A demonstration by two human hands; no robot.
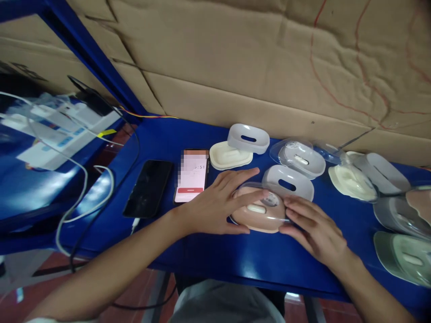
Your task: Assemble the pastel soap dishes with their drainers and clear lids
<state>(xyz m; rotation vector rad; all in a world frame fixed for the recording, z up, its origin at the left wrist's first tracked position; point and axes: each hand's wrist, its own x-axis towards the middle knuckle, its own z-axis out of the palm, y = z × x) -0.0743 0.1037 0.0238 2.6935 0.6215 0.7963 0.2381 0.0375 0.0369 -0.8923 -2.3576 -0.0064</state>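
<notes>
A peach oval dish (266, 220) with a clear cover over it lies on the blue table (215, 255) in front of me. My left hand (229, 202) rests on its left side, fingers spread, one finger reaching over the clear cover. At the right end, my right hand (311, 226) grips the cover's rim between thumb and fingers. Just behind the peach dish sits a grey oval ring (305, 187) with a dark slot, partly hidden by the cover and fingers.
Two phones, one lit (191, 179) and one dark (148, 188), lie left of my hands. Farther back are a cream dish (230, 154) and grey pieces (249, 138). More dishes, one green (404, 258), stand at right. Cables and a power strip (70, 139) fill the left.
</notes>
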